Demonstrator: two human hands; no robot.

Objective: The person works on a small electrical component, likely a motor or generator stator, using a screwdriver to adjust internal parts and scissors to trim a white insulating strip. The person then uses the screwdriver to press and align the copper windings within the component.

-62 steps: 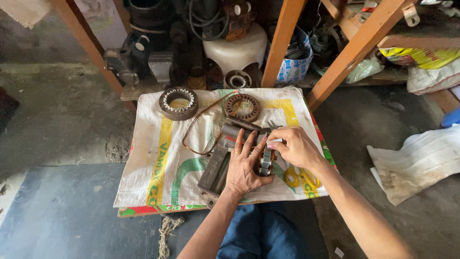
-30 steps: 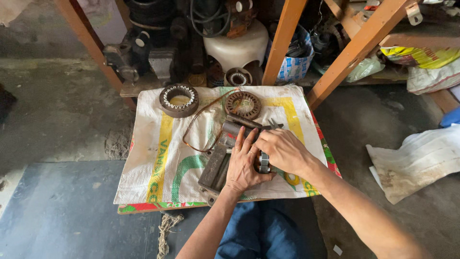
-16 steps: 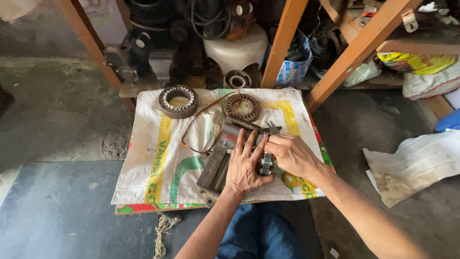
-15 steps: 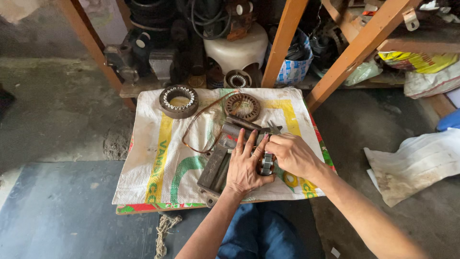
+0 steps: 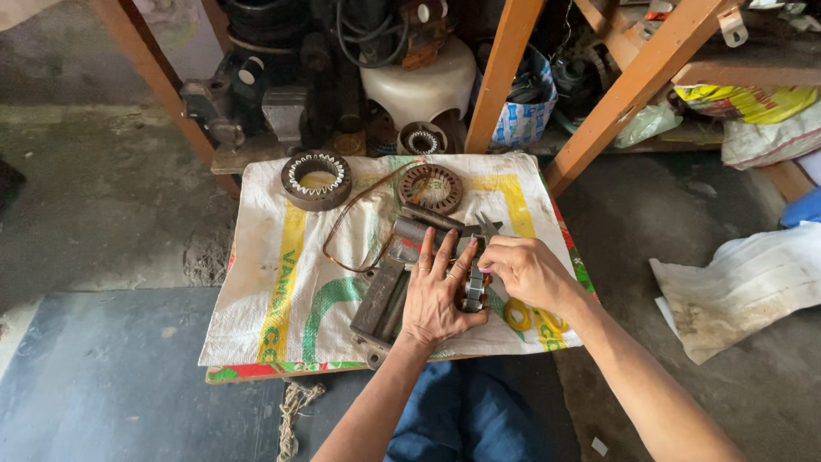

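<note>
a small grey metal stator ring point(image 5: 473, 287) stands on edge near the front edge of the white woven sack point(image 5: 256, 282), which is spread over a low board. the left hand point(image 5: 438, 295) lies flat with fingers spread, its thumb side pressed to the ring and its palm over a long dark metal tool point(image 5: 382, 299) that lies on the sack. the right hand point(image 5: 526, 269), fingers curled in a pinch, grips the ring's top from the right. at the sack's far edge sit a larger stator ring point(image 5: 315, 179) and a wound stator point(image 5: 430, 188), with a loop of copper wire point(image 5: 359, 231) between them and the hands.
</note>
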